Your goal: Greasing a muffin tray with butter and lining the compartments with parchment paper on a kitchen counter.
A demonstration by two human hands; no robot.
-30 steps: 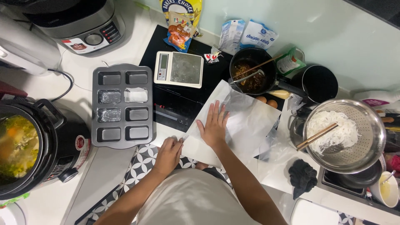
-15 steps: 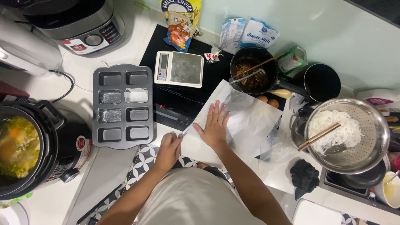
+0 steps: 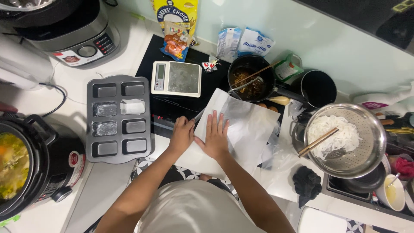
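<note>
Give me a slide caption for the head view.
Right hand flattens white parchment paper on the counter while left hand grips a knife at its edge, beside a loaf-mould tray.

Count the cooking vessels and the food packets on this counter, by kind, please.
Electric cookers: 2
Dark pots: 2
Metal colander: 1
Loaf-cavity baking tray: 1
Food packets: 4
Total: 10

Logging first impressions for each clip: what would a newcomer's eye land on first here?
Probably the two hands at centre: the right hand lies flat on a large white paper sheet, the left hand grips a knife at its edge. Next, the metal colander of white noodles with chopsticks at right. At left sit the dark eight-cavity loaf tin and a pot of yellow soup.
</note>
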